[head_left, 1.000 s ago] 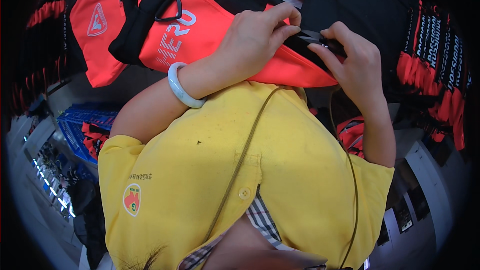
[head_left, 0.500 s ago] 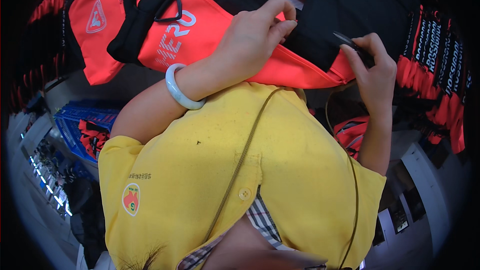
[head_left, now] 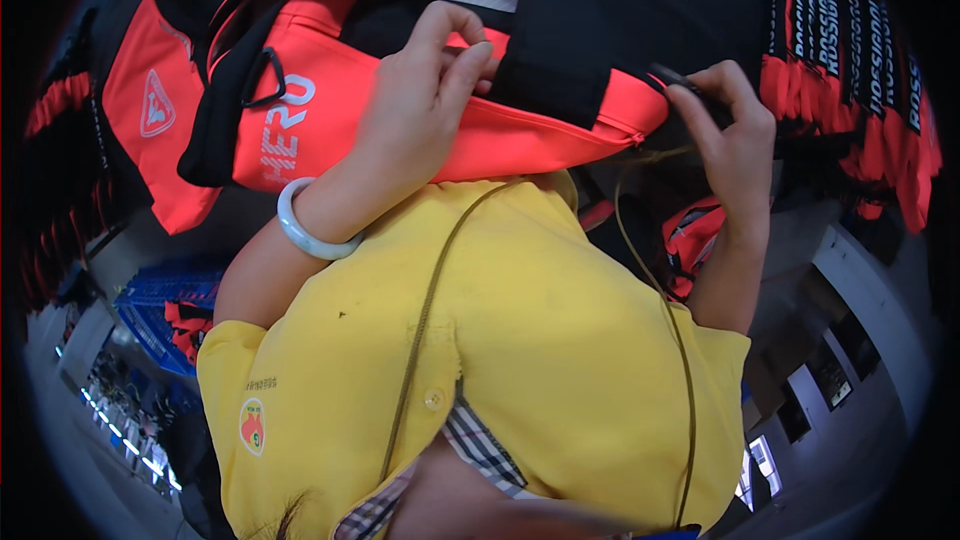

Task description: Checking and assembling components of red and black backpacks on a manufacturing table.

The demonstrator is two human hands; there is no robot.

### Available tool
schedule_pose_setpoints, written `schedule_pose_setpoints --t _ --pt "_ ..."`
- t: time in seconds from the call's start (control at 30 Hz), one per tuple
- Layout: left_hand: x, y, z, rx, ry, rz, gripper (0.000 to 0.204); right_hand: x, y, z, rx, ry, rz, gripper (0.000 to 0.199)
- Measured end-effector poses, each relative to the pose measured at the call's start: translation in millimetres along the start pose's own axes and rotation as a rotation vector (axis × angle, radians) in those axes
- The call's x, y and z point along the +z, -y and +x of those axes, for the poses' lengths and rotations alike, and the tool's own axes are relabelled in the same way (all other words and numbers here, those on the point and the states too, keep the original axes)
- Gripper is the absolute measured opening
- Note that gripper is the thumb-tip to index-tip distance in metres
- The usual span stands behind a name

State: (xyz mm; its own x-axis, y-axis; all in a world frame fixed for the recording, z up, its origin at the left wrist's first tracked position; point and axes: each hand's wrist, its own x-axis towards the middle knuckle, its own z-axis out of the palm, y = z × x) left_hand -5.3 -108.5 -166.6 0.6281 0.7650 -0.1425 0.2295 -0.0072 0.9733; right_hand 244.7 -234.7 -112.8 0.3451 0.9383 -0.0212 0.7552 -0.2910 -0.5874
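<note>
A bright red and black bag [head_left: 325,125] lies across my front, with pale lettering and a black loop on its side. My left hand [head_left: 420,105] rests over its upper edge, thumb and forefinger pinched together. What they hold, if anything, is too small to make out. By the bag's red right-hand corner, my right hand [head_left: 730,125] grips a pair of dark thread snips [head_left: 672,78], tips pointing left toward the black fabric. A brown cord [head_left: 430,290] hangs down my yellow shirt and another length runs near my right hand.
At the right hang or lie many red and black straps [head_left: 850,70], and a similar bundle lines the far left. A red and black bag panel [head_left: 155,110] sits at the left. Lower left stands a blue crate [head_left: 150,310] beside red items.
The bag and my left hand have shifted left in the view. My right hand has moved slightly left, and the snips' tips are now by the bag's red corner.
</note>
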Motion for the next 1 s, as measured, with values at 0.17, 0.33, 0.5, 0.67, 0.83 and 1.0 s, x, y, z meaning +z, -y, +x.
schedule_pose_setpoints --t 0.17,0.33,0.5,0.67,0.83,1.0 --pt "-2 -5 -3 -0.034 -0.007 -0.010 0.010 -7 -35 -7 0.201 -0.346 0.152 0.023" --pt "-4 -5 -1 -0.007 0.010 0.056 0.008 3 -51 -14 0.461 -0.443 0.477 0.022" --pt "-4 -7 1 -0.004 0.026 0.073 0.009 22 -59 -23 0.481 -0.345 0.622 0.015" --pt "-6 -8 -1 -0.064 0.026 0.016 0.012 39 -46 -18 0.440 -0.188 0.690 0.020" --pt "-20 -23 -3 -0.067 -0.184 -0.269 0.022 53 -45 -16 0.368 -0.114 0.713 0.020" --pt "-78 -16 -48 0.135 -0.465 -0.341 0.031 53 -49 -14 0.369 -0.078 0.621 0.019"
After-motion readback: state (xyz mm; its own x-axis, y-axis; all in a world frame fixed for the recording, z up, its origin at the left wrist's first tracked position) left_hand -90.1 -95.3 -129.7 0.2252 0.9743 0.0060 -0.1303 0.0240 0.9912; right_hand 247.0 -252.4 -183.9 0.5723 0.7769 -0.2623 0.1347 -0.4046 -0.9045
